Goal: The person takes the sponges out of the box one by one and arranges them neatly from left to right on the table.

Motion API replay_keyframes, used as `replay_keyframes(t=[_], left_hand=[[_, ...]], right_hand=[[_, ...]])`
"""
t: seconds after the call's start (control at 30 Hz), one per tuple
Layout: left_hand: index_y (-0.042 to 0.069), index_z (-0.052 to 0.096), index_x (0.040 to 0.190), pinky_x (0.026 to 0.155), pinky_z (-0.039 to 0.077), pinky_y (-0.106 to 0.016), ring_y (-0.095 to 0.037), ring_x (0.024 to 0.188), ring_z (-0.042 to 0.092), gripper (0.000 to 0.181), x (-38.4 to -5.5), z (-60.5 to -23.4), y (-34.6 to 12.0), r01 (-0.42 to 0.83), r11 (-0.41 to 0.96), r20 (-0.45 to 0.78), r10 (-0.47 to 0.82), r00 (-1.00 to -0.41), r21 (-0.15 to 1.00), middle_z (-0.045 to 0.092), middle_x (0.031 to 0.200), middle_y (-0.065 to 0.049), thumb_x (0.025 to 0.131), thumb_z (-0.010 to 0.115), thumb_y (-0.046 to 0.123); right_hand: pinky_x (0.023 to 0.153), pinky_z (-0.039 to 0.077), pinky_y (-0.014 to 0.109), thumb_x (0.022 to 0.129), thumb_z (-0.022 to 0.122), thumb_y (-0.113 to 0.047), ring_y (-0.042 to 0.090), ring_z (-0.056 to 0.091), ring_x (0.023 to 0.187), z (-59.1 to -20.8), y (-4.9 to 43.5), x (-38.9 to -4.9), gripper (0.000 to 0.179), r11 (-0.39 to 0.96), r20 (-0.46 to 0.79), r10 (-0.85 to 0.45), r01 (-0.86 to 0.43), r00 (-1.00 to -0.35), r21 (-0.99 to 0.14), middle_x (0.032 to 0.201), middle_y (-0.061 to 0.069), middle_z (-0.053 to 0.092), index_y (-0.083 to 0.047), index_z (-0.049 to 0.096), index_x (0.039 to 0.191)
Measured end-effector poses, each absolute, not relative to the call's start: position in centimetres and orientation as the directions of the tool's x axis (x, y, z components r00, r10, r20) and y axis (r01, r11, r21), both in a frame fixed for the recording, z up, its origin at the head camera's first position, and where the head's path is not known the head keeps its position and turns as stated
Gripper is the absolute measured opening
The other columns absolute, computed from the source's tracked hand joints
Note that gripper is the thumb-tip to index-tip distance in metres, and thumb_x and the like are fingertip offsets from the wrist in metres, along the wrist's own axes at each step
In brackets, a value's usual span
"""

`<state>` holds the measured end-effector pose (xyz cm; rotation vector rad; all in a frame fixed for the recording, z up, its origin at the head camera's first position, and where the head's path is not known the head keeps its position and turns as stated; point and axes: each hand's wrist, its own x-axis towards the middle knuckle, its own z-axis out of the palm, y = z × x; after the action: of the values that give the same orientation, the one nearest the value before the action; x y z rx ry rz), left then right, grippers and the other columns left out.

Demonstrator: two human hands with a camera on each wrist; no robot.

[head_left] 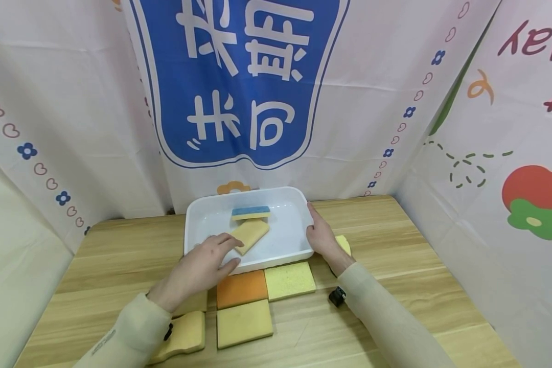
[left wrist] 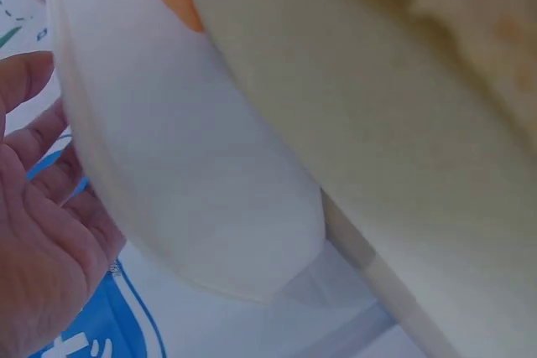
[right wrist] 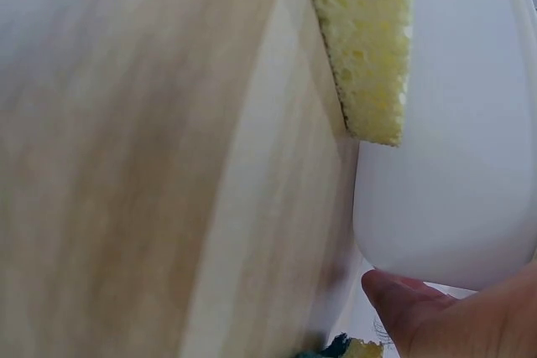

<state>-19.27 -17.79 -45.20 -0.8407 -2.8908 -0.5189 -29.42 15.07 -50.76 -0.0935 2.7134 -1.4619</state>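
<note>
A white tray stands at the back of the wooden table. Inside it, a blue-topped sponge rests on edge behind a plain yellow sponge lying slantwise. My left hand reaches over the tray's front left rim. Its fingertips overlap the yellow sponge in the head view, while the left wrist view shows spread, loosely bent fingers with nothing between them. At the tray's right side, my right hand grips the wall, its thumb near the rim.
Before the tray lie an orange sponge, a porous pale yellow sponge and a flat yellow sponge. A wavy-edged sponge is under the left forearm. Another sponge shows by the right wrist. A printed cloth hangs behind.
</note>
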Motion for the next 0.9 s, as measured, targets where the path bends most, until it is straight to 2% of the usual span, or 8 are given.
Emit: replay_keyframes(t=[0.13,0.37,0.9], left_hand=[[0.006,0.075,0.146,0.11,0.069,-0.061,-0.041,0.132,0.077,0.038,-20.3,-45.5,-17.9,0.504,0.805,0.149,0.483,-0.863,0.312,0.078,0.147,-0.015,0.112,0.082,0.021],[0.006,0.073,0.15,0.109,0.068,-0.066,-0.044,0.137,0.075,0.041,-21.3,-45.7,-17.9,0.465,0.827,0.093,0.461,-0.882,0.316,0.075,0.153,-0.017,0.113,0.08,0.025],[0.007,0.074,0.15,0.108,0.069,-0.065,-0.044,0.135,0.076,0.042,-20.3,-44.6,-17.8,0.425,0.862,0.088,0.418,-0.904,0.278,0.076,0.153,-0.018,0.113,0.08,0.026]], right_hand=[[0.15,0.027,0.058,0.114,0.036,0.005,0.042,0.027,0.181,-50.7,15.1,-29.4,0.077,0.552,-0.026,-0.082,-0.023,-0.996,-0.834,0.195,0.021,0.025,-0.007,0.018,0.188],[0.149,0.028,0.06,0.113,0.036,0.007,0.044,0.028,0.181,-50.7,15.1,-29.3,0.077,0.554,-0.009,-0.085,-0.039,-0.996,-0.832,0.194,0.022,0.025,-0.004,0.019,0.187],[0.149,0.029,0.058,0.114,0.037,0.005,0.042,0.029,0.181,-50.7,15.2,-29.4,0.077,0.547,-0.031,-0.079,-0.017,-0.996,-0.837,0.195,0.02,0.025,-0.009,0.019,0.188]])
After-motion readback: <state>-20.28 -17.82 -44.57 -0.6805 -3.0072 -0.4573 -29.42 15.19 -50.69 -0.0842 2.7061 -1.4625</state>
